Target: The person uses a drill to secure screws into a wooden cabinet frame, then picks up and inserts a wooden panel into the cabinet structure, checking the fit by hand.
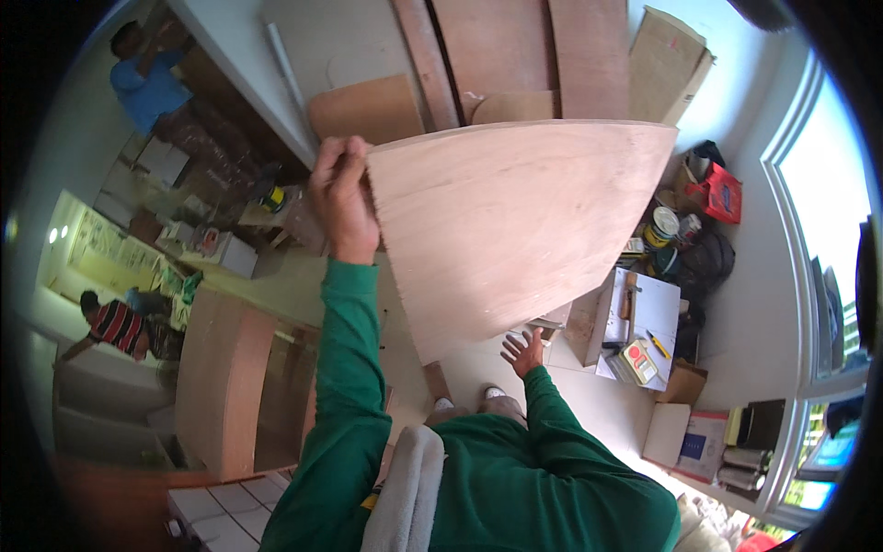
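A large light-brown plywood panel point(515, 230) is held up in front of me, tilted, with a rough-cut left edge and a slightly curved top edge. At its upper left corner my left hand point(348, 193) grips the edge, fingers wrapped round it. Below the panel's lower right edge, my right hand point(524, 353) is open with the fingers spread and nothing in it. It looks apart from the wood. Nearest to that hand on the right is a white-topped work surface point(658, 313) with a hammer point(629, 299) and a small yellow-and-white box point(637, 362) on it.
Wooden boards point(497, 55) lean at the far side beside a cardboard piece point(667, 64). A wooden cabinet frame point(230, 386) stands to my left. Tubs point(662, 225) and a red bag point(722, 193) crowd the right wall. Two people, one in blue point(152, 87), one in stripes point(115, 322), are at left.
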A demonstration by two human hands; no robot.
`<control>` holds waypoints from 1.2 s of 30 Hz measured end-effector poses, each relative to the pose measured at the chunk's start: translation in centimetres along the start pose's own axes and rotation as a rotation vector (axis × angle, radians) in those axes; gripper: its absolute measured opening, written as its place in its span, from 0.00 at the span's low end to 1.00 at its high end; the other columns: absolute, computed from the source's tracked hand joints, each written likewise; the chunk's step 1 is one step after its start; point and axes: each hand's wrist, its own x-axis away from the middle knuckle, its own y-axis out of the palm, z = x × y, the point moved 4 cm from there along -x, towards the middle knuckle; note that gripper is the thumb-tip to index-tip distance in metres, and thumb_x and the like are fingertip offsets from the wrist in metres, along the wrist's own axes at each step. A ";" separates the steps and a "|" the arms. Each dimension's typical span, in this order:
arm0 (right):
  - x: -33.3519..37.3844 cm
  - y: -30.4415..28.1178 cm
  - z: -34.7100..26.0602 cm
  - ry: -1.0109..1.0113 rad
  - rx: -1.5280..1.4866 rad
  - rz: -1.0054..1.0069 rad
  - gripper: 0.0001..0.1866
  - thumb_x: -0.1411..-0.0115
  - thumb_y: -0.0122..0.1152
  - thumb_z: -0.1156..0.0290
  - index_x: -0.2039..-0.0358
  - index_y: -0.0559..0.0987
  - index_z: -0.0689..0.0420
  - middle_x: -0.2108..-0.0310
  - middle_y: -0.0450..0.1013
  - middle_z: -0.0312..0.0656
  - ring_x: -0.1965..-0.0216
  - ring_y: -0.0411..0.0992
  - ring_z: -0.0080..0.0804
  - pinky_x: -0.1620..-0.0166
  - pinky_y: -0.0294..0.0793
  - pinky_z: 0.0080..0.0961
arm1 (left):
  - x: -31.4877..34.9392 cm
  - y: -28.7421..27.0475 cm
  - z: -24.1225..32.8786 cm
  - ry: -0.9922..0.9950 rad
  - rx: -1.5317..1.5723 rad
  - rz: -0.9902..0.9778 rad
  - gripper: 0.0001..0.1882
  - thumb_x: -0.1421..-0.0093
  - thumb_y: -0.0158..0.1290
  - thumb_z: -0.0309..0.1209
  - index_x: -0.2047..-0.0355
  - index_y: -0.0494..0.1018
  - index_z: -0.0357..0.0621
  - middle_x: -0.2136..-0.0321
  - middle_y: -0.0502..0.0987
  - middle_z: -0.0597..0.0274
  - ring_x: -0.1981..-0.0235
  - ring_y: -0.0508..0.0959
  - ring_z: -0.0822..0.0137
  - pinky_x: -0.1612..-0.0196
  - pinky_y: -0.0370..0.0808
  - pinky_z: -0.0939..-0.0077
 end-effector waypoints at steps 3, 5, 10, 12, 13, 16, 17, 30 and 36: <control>-1.3 2.1 -0.9 -0.089 -0.170 -0.044 0.54 0.37 0.45 0.25 0.23 0.48 0.49 0.24 0.50 0.51 0.26 0.53 0.53 0.29 0.54 0.57 | 0.4 1.4 0.7 0.093 -0.065 0.029 0.05 0.30 0.57 0.29 0.64 0.74 0.46 0.69 0.73 0.73 0.65 0.71 0.79 0.60 0.70 0.81; -2.5 2.6 -1.7 -0.107 -0.217 0.011 0.53 0.36 0.45 0.26 0.23 0.48 0.50 0.23 0.47 0.49 0.25 0.50 0.51 0.28 0.51 0.57 | 0.9 2.3 0.8 0.097 -0.024 0.064 0.06 0.30 0.56 0.30 0.66 0.74 0.45 0.70 0.71 0.74 0.67 0.70 0.80 0.62 0.68 0.82; -5.8 0.9 -5.0 -0.257 -0.305 0.104 0.49 0.36 0.49 0.29 0.26 0.59 0.50 0.25 0.55 0.45 0.26 0.54 0.47 0.25 0.48 0.52 | 1.3 5.3 0.7 -0.056 0.082 0.075 0.08 0.29 0.55 0.31 0.67 0.74 0.45 0.71 0.72 0.74 0.68 0.71 0.79 0.62 0.70 0.82; -5.2 2.9 -1.9 -0.253 -0.323 0.173 0.46 0.36 0.47 0.30 0.28 0.63 0.49 0.27 0.59 0.45 0.28 0.58 0.47 0.26 0.51 0.50 | 1.5 2.9 -0.6 -0.238 0.210 0.095 0.09 0.28 0.55 0.33 0.67 0.75 0.46 0.70 0.73 0.75 0.68 0.72 0.79 0.62 0.72 0.81; -5.5 2.2 -2.5 -0.270 -0.337 0.163 0.46 0.36 0.47 0.30 0.28 0.63 0.49 0.27 0.59 0.45 0.29 0.59 0.48 0.26 0.51 0.50 | 1.6 2.8 -1.5 -0.333 0.282 0.136 0.10 0.27 0.54 0.35 0.66 0.77 0.48 0.70 0.74 0.75 0.68 0.73 0.78 0.61 0.74 0.79; -5.0 3.4 -1.5 -0.314 -0.332 0.119 0.45 0.32 0.42 0.32 0.27 0.61 0.54 0.26 0.58 0.47 0.28 0.58 0.49 0.27 0.54 0.48 | 2.9 -0.6 -2.7 -0.486 0.233 0.280 0.13 0.28 0.55 0.45 0.63 0.77 0.51 0.68 0.77 0.72 0.64 0.75 0.75 0.56 0.75 0.76; -5.3 2.1 -3.1 -0.342 -0.311 0.086 0.46 0.32 0.42 0.32 0.27 0.61 0.54 0.26 0.58 0.46 0.28 0.58 0.49 0.27 0.54 0.48 | 3.0 -0.9 -2.0 -0.518 0.061 0.235 0.18 0.28 0.51 0.51 0.58 0.78 0.50 0.63 0.78 0.69 0.59 0.76 0.72 0.52 0.74 0.74; -2.4 4.0 -5.4 -0.568 -0.138 0.167 0.44 0.32 0.43 0.34 0.29 0.64 0.56 0.33 0.67 0.48 0.37 0.69 0.50 0.33 0.67 0.45 | 7.9 -8.9 14.4 -0.458 -0.646 -0.367 0.31 0.32 0.52 0.42 0.34 0.69 0.34 0.43 0.78 0.52 0.48 0.80 0.62 0.38 0.71 0.67; -0.8 7.4 -4.7 -0.461 -0.104 -0.005 0.45 0.39 0.59 0.32 0.31 0.67 0.51 0.31 0.65 0.44 0.33 0.63 0.48 0.31 0.63 0.51 | 18.4 -20.5 13.2 -0.318 -0.179 0.041 0.54 0.46 0.68 0.53 0.28 0.56 0.38 0.41 0.75 0.56 0.43 0.76 0.62 0.40 0.73 0.65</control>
